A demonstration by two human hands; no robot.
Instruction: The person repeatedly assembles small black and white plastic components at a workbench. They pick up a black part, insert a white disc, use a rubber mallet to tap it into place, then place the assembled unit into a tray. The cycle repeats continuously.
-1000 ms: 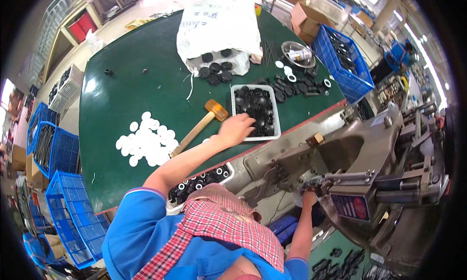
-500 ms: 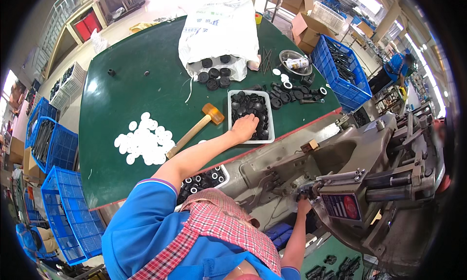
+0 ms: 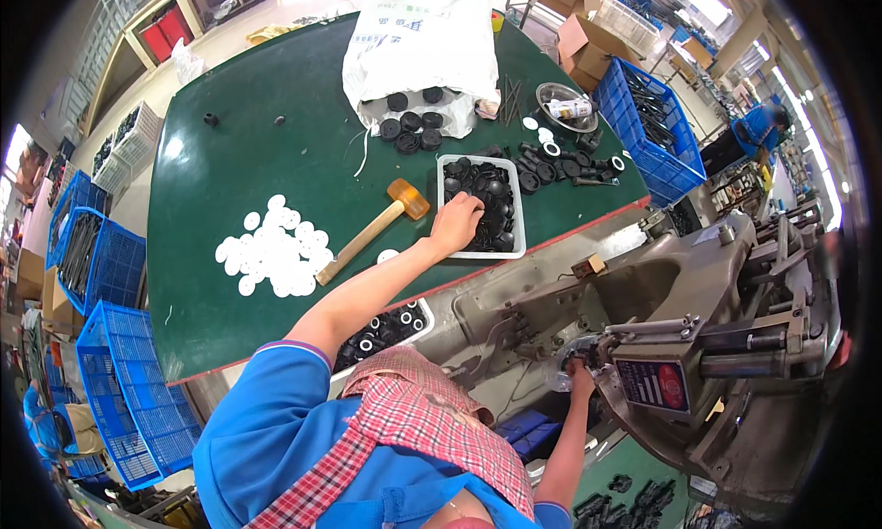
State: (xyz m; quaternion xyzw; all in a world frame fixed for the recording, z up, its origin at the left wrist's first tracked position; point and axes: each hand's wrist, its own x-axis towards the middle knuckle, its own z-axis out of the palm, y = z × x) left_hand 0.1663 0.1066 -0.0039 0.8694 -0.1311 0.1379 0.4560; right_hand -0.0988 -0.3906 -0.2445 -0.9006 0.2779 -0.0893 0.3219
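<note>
Left hand [image 3: 457, 222] is closing over black discs [image 3: 487, 198] in the white tray [image 3: 444, 195], frame centre | right hand [image 3: 581, 379] is gripping the press [image 3: 680, 345], lower right | risk: you're looking away from the press, fingers could get pinched.

You are wearing a bright blue short-sleeved shirt with a thin pale-edged cuff, at lower left of the frame, and a red-and-white checked apron is covering your chest at lower centre.
</note>
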